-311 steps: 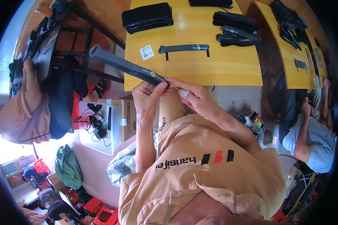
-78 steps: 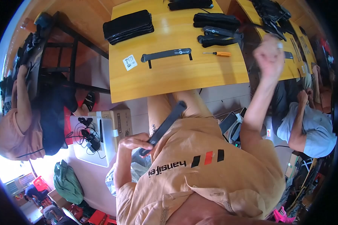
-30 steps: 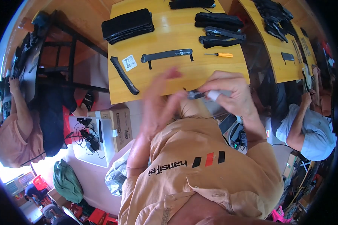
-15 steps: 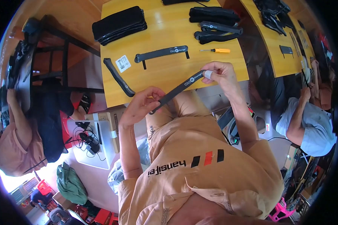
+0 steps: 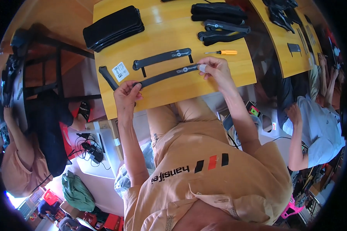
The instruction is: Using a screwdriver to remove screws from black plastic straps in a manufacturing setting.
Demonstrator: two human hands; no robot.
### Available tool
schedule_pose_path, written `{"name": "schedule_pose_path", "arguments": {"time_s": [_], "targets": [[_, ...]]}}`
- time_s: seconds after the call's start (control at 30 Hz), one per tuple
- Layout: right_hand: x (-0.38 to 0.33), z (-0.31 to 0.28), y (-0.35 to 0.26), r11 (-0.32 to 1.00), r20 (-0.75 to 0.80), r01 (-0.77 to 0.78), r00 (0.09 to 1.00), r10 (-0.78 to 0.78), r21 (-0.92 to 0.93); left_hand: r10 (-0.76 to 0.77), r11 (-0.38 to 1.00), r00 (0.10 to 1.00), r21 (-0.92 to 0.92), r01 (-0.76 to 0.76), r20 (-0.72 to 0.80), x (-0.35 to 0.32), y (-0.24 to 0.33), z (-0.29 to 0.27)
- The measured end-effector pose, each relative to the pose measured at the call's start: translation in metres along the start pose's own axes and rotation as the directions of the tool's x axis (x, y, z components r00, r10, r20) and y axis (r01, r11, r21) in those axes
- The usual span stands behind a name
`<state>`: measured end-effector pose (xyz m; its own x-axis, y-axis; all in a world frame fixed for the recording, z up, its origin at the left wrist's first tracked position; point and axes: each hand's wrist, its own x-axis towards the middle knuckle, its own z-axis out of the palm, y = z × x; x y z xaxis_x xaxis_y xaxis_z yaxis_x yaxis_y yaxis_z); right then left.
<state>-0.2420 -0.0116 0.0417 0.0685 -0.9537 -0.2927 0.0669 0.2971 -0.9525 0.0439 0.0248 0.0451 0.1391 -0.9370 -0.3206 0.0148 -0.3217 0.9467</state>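
Dark grey, a strip [image 5: 108, 78] slants along the left side of our yellow table [image 5: 158, 36], near a black stack [image 5: 114, 29] and a white label [image 5: 120, 71]. Our left hand [image 5: 128, 93] pinches one end of a grey strap [image 5: 165, 77], which spans between our hands over the table's near part. Beyond it lies a second strap [image 5: 162, 58]. Our right hand [image 5: 216, 73], one finger wrapped in white, grips the other end. Farther off we see an orange-handled screwdriver [image 5: 226, 52] and a dark pile [image 5: 219, 35].
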Motion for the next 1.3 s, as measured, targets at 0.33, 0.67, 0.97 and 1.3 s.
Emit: {"name": "schedule_pose_path", "arguments": {"time_s": [0.33,0.67,0.97,1.3], "targets": [[0.049,0.014,0.026,0.996,-0.144,0.081,0.986,-0.087,-0.047,0.137,0.986,0.982,0.108,-0.123,-0.128,0.049,-0.026,0.011],[0.058,0.015,0.036,0.991,-0.216,0.075,0.971,-0.098,-0.112,0.121,0.968,0.962,0.244,-0.061,-0.243,0.062,-0.033,0.018],[0.056,0.02,0.031,0.995,-0.246,0.058,0.966,-0.077,-0.082,0.114,0.981,0.954,0.183,-0.064,-0.276,0.065,-0.03,0.02],[0.057,0.022,0.03,0.998,-0.285,0.019,0.958,-0.035,-0.06,0.093,0.989,0.96,0.134,-0.059,-0.264,0.066,-0.029,0.019]]}}
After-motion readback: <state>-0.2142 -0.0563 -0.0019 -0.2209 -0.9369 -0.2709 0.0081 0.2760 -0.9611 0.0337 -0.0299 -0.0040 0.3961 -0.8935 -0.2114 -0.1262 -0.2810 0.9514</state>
